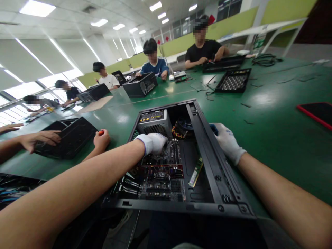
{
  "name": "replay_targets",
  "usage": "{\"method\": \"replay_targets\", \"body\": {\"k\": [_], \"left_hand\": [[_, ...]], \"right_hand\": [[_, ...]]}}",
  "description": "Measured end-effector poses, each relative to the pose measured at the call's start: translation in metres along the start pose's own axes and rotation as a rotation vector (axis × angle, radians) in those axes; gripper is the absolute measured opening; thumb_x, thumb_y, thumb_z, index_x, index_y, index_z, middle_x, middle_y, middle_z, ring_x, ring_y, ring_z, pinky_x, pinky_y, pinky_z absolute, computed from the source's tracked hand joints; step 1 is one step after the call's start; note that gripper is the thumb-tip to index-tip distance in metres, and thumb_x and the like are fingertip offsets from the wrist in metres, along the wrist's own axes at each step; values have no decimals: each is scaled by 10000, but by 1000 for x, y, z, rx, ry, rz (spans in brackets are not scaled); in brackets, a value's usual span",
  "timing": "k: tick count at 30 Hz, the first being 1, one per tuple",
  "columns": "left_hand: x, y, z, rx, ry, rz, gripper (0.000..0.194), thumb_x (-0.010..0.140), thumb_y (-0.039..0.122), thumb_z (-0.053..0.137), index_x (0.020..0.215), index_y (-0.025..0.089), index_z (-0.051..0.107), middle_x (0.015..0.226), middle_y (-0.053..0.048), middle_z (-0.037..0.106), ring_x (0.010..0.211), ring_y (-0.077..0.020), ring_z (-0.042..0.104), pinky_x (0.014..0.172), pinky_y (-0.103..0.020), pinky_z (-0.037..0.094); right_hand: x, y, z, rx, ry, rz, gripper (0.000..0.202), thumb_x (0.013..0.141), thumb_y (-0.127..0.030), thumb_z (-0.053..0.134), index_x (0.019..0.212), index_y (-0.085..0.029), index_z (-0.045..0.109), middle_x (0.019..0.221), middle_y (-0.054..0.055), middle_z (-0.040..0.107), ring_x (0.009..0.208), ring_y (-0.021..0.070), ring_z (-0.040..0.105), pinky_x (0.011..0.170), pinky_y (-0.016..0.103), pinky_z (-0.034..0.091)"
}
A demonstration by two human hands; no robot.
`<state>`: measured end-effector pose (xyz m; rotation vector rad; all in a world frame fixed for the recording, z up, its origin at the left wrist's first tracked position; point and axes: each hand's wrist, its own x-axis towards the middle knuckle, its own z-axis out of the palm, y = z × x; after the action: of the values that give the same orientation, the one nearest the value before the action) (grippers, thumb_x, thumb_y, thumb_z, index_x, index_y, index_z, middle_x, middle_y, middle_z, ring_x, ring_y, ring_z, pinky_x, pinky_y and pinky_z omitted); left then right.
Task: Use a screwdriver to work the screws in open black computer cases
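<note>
An open black computer case (215, 152) lies at the table's near edge. My left hand (157, 142), in a white glove, reaches inside it over the motherboard (162, 186), just below the power supply (153, 121). Its fingers are curled together, and what they grip, if anything, is hidden. My right hand (227, 140), also gloved, is at the case's right outer side, its fingers bent round a dark blue thing (214, 129) I cannot make out. A green memory stick (196, 173) lies loose in the case, right of the motherboard. A fan with coloured wires (184, 125) sits near the top.
On the green table (280, 145), a co-worker's hands are at a black case (68, 138) on the left. Further back are another case (141, 84), a black tray (233, 81) and cables (266, 60). A red-edged black mat (317, 112) lies right. Several people sit beyond.
</note>
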<state>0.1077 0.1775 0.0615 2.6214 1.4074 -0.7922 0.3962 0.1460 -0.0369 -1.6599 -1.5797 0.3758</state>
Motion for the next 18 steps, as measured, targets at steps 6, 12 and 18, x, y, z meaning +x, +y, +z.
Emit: {"method": "replay_targets", "body": {"k": [6, 12, 18], "left_hand": [[-2, 6, -8, 52, -60, 5, 521, 738, 331, 850, 1217, 194, 697, 1257, -125, 751, 1183, -313, 693, 1009, -339, 532], [-3, 12, -11, 101, -114, 21, 470, 791, 342, 801, 1212, 155, 710, 1288, -167, 732, 1182, -320, 704, 1000, -348, 556], [0, 10, -8, 109, -125, 39, 511, 740, 403, 831, 1195, 193, 729, 1249, -126, 757, 1136, -298, 719, 977, -335, 569]], "right_hand": [[0, 0, 0, 26, -17, 1, 547, 936, -552, 482, 1171, -120, 721, 1104, 171, 720, 1004, 302, 660, 896, 433, 521], [0, -1, 1, 19, -27, 5, 545, 925, -548, 492, 1171, -120, 722, 1124, 179, 720, 1016, 304, 663, 909, 429, 522], [0, -3, 0, -2, -39, 4, 539, 921, -533, 486, 1170, -119, 725, 1129, 192, 721, 1030, 321, 665, 919, 447, 526]]}}
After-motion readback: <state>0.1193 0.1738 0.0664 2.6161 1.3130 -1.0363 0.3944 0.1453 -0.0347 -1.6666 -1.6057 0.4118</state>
